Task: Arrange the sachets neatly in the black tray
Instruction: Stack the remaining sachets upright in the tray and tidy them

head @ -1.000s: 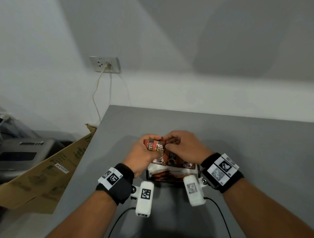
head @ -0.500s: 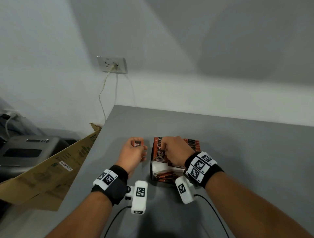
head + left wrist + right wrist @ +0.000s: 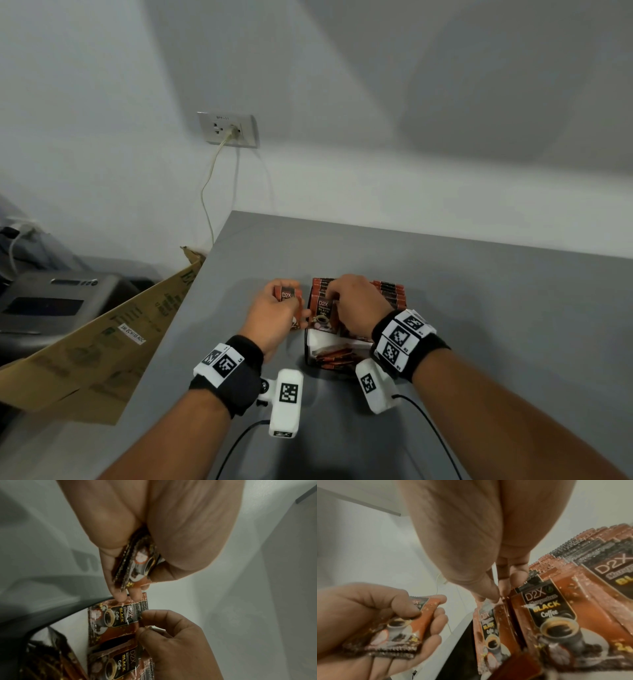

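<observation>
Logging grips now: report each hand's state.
Left hand: holds a small stack of coffee sachets.
Right hand: fingers pinch a tray sachet's top edge.

Grey table [image 3: 479, 308] lies bare to the right of and beyond the black tray [image 3: 306, 346]. Upright sachets [image 3: 390, 291] pack the tray's far part (loose ones lie flat at its near end). Cardboard sheet [image 3: 102, 349] leans against the table's left edge; two cables [image 3: 435, 431] trail near the wrists.

Left hand [image 3: 274, 313]: fingers curled, gripping sachets [image 3: 291, 295]. Right hand [image 3: 356, 301]: just beside left, fingertips pinching upright sachet [image 3: 322, 310].
</observation>
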A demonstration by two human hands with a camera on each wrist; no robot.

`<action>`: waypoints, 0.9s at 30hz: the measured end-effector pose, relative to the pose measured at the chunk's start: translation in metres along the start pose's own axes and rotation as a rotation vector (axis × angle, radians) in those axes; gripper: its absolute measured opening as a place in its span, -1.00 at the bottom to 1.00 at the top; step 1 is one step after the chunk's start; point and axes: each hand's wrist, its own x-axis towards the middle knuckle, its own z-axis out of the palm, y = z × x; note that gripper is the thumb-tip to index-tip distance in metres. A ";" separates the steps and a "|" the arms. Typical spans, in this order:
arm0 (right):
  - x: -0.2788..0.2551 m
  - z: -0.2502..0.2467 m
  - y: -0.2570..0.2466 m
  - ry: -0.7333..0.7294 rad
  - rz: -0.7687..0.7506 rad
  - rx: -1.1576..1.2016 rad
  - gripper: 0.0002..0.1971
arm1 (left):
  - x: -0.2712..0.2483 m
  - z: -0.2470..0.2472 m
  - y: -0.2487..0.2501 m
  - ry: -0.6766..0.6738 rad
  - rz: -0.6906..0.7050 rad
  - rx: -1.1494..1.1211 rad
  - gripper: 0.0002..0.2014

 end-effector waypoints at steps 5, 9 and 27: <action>-0.008 -0.019 -0.004 0.105 0.009 0.270 -0.79 | -0.003 0.003 0.001 -0.093 0.083 0.002 -0.57; -0.013 -0.033 -0.011 0.092 -0.012 0.416 -0.83 | -0.005 0.010 0.005 -0.175 0.137 -0.015 -0.54; -0.004 0.001 0.005 -0.023 0.126 0.100 -0.80 | 0.001 -0.007 -0.005 0.042 0.050 0.060 -0.75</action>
